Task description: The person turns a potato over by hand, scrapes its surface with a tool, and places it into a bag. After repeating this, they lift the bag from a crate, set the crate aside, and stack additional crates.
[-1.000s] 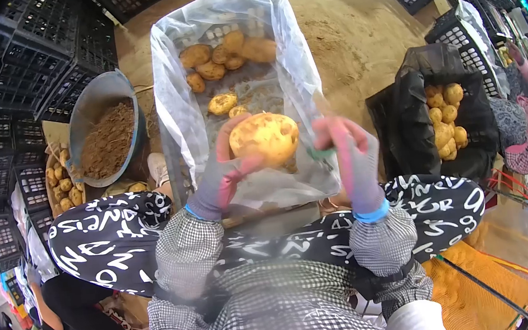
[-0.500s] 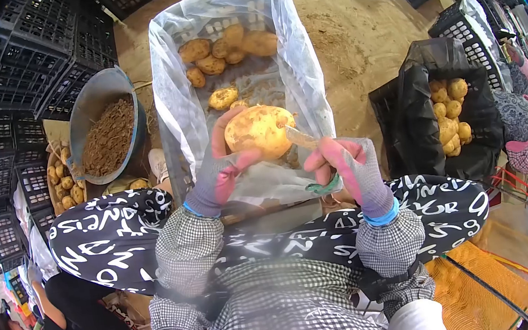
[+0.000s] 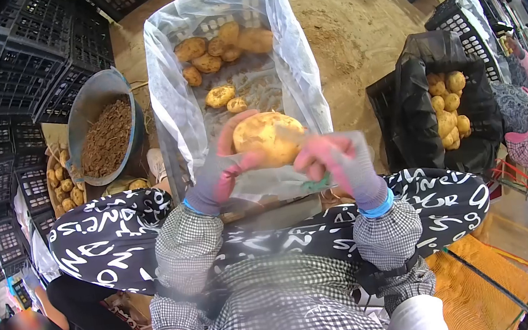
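Observation:
My left hand (image 3: 222, 170), in a grey and pink glove, holds a large yellow potato (image 3: 264, 140) above the near end of a crate lined with clear plastic (image 3: 170, 97). My right hand (image 3: 336, 163), gloved the same way, grips a small knife with a green handle (image 3: 314, 185), its blade laid against the right side of the potato. Several potatoes (image 3: 217, 49) lie at the far end of the lined crate, and two smaller ones (image 3: 224, 97) sit in its middle.
A grey tub of brown soil (image 3: 104, 128) stands to the left beside a pile of small potatoes (image 3: 62, 186). A crate lined with black plastic (image 3: 416, 113) on the right holds potatoes (image 3: 448, 109). Stacked black crates (image 3: 21, 69) line the left. Another person (image 3: 525, 119) sits at right.
My right hand came down and moved in from the right, bringing the knife blade onto the potato. The left hand kept the potato almost still.

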A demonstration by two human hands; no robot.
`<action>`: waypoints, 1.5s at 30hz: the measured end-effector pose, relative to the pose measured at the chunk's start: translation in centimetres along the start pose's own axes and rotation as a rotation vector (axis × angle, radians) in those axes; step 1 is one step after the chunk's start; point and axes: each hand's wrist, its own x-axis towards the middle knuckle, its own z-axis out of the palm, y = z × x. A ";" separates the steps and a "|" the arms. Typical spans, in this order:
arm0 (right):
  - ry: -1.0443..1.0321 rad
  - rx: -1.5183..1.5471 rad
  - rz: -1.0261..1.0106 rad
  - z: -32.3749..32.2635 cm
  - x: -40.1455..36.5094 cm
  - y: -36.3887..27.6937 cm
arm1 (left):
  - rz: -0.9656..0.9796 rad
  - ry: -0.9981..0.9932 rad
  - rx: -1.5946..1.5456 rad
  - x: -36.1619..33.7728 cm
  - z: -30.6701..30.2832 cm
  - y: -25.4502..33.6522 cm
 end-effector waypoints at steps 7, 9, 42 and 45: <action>-0.071 0.027 -0.118 -2.9 -0.2 0.2 | -0.078 0.106 -0.284 -0.1 0.2 0.6; -0.084 0.081 -0.034 -2.4 -0.1 0.6 | -0.090 0.112 -0.333 -0.1 0.0 0.5; -0.092 0.324 0.096 0.5 0.5 2.7 | -0.221 -0.097 -1.052 0.2 0.0 -2.8; -0.047 0.371 0.097 0.5 0.8 3.1 | -0.287 0.133 -0.858 0.1 0.4 -3.3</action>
